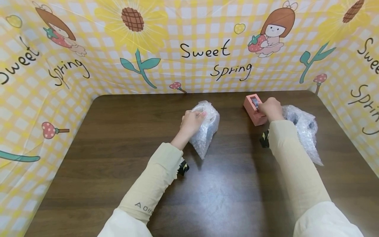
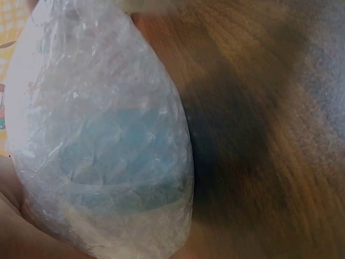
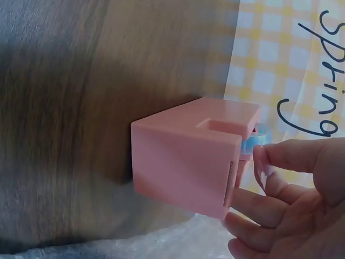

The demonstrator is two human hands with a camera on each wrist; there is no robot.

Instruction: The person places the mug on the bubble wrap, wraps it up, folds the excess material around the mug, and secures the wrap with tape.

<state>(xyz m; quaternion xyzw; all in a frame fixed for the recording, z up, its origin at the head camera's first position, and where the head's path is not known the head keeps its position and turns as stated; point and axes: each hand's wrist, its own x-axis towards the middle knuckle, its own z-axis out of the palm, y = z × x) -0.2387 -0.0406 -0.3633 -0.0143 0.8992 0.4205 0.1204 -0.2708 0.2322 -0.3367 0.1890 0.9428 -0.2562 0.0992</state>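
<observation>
My left hand [image 1: 190, 123] grips the upper part of a bubble-wrapped package [image 1: 210, 126] near the middle of the table. Through the bubble wrap [image 2: 118, 145], the left wrist view shows something pale blue inside. Over at the right, my right hand [image 1: 270, 108] is at a pink tape dispenser [image 1: 251, 110]. In the right wrist view, thumb and forefinger pinch the end of a clear tape strip [image 3: 261, 164] beside the blue-looking tape roll [image 3: 254, 141]. The other fingers lie close along the front edge of the dispenser.
Another piece of bubble wrap [image 1: 306, 128] lies to the right of the dispenser, partly behind my right forearm. The brown wooden table [image 1: 118, 158] is bordered by a yellow checked cloth [image 1: 165, 75] at the back and sides.
</observation>
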